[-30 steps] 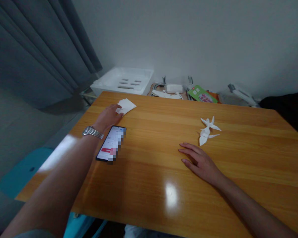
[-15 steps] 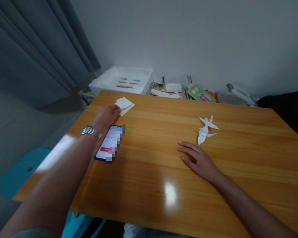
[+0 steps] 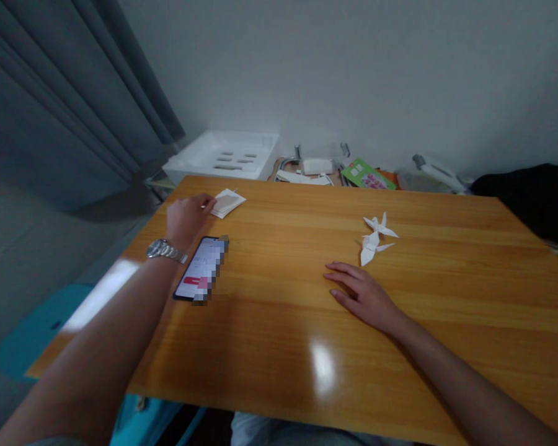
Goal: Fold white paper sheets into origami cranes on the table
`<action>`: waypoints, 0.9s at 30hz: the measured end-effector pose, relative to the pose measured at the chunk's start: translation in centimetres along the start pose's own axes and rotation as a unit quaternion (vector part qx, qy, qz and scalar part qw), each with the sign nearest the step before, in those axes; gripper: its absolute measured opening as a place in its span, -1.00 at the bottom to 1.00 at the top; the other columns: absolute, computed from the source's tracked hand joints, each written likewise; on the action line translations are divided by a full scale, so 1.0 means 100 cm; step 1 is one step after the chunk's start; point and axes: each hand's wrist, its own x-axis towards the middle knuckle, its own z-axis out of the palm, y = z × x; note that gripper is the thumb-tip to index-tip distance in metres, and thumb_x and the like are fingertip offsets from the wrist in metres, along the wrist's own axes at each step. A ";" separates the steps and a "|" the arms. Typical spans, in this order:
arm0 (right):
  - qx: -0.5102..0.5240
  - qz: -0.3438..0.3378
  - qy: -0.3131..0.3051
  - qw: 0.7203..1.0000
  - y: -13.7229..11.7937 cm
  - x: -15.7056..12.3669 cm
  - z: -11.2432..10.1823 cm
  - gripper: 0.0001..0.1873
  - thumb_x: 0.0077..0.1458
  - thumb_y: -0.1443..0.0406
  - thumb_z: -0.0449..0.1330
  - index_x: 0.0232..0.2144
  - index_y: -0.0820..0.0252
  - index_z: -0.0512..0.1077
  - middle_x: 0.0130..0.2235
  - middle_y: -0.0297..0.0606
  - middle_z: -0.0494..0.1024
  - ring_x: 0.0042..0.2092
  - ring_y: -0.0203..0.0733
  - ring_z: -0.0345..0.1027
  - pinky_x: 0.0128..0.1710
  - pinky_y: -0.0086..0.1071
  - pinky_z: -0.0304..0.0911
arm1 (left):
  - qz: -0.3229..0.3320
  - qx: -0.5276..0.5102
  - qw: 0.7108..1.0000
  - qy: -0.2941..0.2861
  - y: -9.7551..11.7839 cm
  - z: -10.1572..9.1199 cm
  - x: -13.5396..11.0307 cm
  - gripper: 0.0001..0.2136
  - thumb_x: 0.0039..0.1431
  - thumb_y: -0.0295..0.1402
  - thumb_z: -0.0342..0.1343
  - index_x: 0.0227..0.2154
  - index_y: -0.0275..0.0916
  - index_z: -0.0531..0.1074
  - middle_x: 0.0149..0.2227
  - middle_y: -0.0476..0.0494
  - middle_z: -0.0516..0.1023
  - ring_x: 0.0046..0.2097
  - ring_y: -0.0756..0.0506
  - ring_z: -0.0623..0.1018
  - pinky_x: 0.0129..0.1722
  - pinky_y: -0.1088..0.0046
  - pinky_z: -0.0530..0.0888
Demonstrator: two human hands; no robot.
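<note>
Small white sheets of paper [image 3: 227,202] lie in a loose stack near the far left of the wooden table. My left hand [image 3: 188,217], a metal watch on its wrist, has thumb and fingers pinched at the stack's left edge; how many sheets are between them I cannot tell. Just in front of that hand lies a phone [image 3: 199,269] with its screen lit and partly blurred out. My right hand [image 3: 363,294] rests on the tabletop, fingers apart and holding nothing. Two folded white paper cranes [image 3: 371,248] sit close together beyond the right hand.
The wooden table [image 3: 270,260] spans the view. Behind its far edge are a white foam tray [image 3: 221,155], a green booklet [image 3: 369,176] and assorted items. Dark fabric [image 3: 530,192] lies at the right, a turquoise stool [image 3: 37,328] at the left.
The view has shifted slightly. My left hand has moved a little toward the left edge of the paper stack, and the papers lie differently. The right hand stays in place.
</note>
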 end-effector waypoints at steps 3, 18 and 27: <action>0.006 -0.001 0.001 1.000 0.000 0.000 0.000 -0.65 0.32 0.23 0.17 0.12 0.04 0.48 0.22 -0.10 0.48 0.25 0.02 0.35 0.24 0.05 0.30 | 0.019 -0.007 0.999 0.042 0.009 -0.009 -0.009 -0.63 0.44 -0.09 0.01 -0.05 -0.25 0.60 -0.21 -0.14 0.69 -0.29 -0.07 0.52 -0.32 0.49 0.19; 0.105 0.096 0.228 0.963 -0.002 -0.001 -0.021 -0.74 0.37 0.14 0.13 -0.16 0.11 0.56 -0.11 -0.17 0.65 -0.03 -0.07 0.53 0.05 -0.14 0.40 | 0.325 -0.212 0.921 -0.022 0.112 -0.014 -0.106 -0.72 0.46 -0.21 0.02 -0.06 -0.22 0.59 -0.07 -0.14 0.69 -0.08 -0.12 0.67 -0.09 0.40 0.56; 0.038 0.023 0.205 0.978 -0.016 0.003 -0.025 -0.70 0.38 0.20 0.10 0.05 0.09 0.51 0.09 -0.13 0.59 0.15 -0.06 0.45 0.23 -0.08 0.31 | 0.418 -0.212 0.876 -0.112 0.160 0.016 -0.143 -0.75 0.44 -0.26 0.04 -0.08 -0.17 0.61 0.08 -0.17 0.61 0.04 -0.16 0.63 0.01 0.29 0.57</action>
